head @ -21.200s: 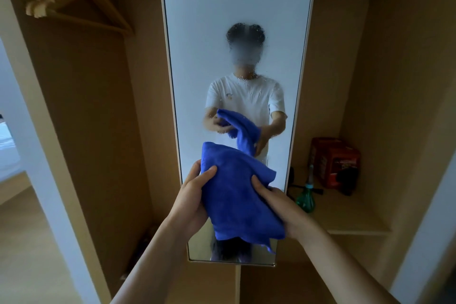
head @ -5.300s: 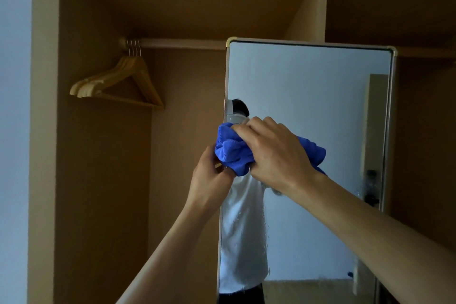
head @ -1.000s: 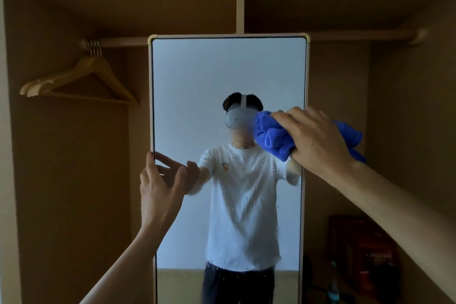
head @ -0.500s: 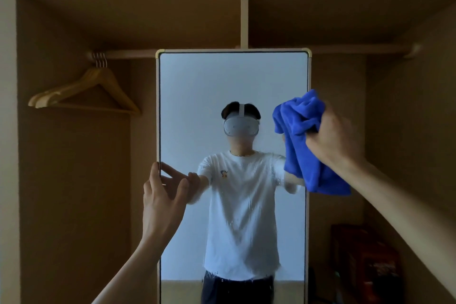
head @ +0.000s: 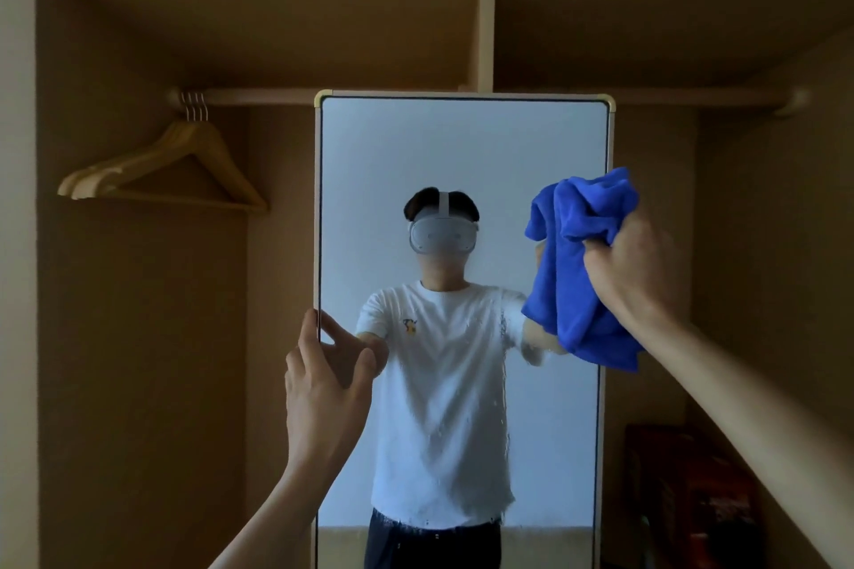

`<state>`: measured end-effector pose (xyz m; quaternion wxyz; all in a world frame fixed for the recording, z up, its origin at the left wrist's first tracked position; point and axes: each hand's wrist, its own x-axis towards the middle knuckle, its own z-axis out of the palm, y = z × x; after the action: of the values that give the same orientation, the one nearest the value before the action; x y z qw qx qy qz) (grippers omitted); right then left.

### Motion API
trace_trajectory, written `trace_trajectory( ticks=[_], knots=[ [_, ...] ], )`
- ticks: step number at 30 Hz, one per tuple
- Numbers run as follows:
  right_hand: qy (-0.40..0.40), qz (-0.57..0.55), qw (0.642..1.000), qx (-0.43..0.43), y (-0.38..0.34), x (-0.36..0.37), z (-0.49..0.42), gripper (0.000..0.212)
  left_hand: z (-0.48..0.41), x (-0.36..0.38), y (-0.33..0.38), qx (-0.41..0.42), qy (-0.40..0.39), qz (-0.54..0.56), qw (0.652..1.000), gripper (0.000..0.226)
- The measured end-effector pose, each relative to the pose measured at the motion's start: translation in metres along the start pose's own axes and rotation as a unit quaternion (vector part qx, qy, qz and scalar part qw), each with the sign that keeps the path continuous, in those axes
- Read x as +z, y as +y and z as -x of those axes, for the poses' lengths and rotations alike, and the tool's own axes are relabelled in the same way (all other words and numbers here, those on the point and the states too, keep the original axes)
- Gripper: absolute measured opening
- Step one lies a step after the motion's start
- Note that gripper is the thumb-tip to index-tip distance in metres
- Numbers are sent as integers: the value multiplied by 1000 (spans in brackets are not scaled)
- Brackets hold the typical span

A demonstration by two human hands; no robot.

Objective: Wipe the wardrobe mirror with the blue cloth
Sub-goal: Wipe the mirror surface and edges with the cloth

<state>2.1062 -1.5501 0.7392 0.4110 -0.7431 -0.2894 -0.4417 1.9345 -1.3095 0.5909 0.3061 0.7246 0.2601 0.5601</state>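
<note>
The tall wardrobe mirror (head: 462, 143) stands upright in the middle of the open wardrobe, with streaks and droplets on its lower glass. My right hand (head: 633, 263) grips the bunched blue cloth (head: 573, 268) in front of the mirror's right edge, and the cloth hangs down below my fist. My left hand (head: 323, 379) is at the mirror's left edge with fingers spread, the fingertips at the frame. The glass reflects a person in a white shirt.
A wooden hanger (head: 161, 171) hangs on the rail (head: 259, 97) at the upper left. A red box (head: 684, 490) sits low in the right compartment. A vertical wardrobe divider (head: 486, 28) rises behind the mirror's top.
My right hand has shifted slightly right and down with the cloth, which hangs looser than a second ago. The view has tilted up a little. My left hand stays at the mirror's left edge.
</note>
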Motion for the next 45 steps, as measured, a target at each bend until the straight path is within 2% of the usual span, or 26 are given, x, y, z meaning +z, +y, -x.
trace_trajectory(
  ticks=[3, 6, 11, 16, 23, 28, 36, 45],
  knots=[
    [-1, -4, 1000, 14, -13, 2, 0, 26, 1, 2, 1, -6, -1, -2, 1000, 84],
    [-29, -72, 997, -6, -32, 13, 2, 19, 1, -2, 1, -2, -7, 5, 1000, 84],
    [-7, -81, 996, -19, -77, 43, 9, 36, 0, -9, -3, 9, -31, 23, 999, 85],
    [-16, -107, 993, -36, -123, 71, 20, 39, -2, -14, -9, 17, -49, 36, 998, 84],
    [-12, -57, 993, -101, -175, 106, 39, 43, -5, -14, -15, 24, -68, 44, 996, 87],
    [-7, -38, 989, -143, -200, 121, 52, 39, -9, -10, -23, 44, -77, 52, 995, 85],
    [-18, -62, 983, -171, -191, 119, 46, 36, -12, -9, -28, 43, -75, 69, 994, 77],
    [5, -92, 993, -69, -126, 81, 19, 37, -10, -11, -30, 48, -56, 50, 996, 79]
  ],
)
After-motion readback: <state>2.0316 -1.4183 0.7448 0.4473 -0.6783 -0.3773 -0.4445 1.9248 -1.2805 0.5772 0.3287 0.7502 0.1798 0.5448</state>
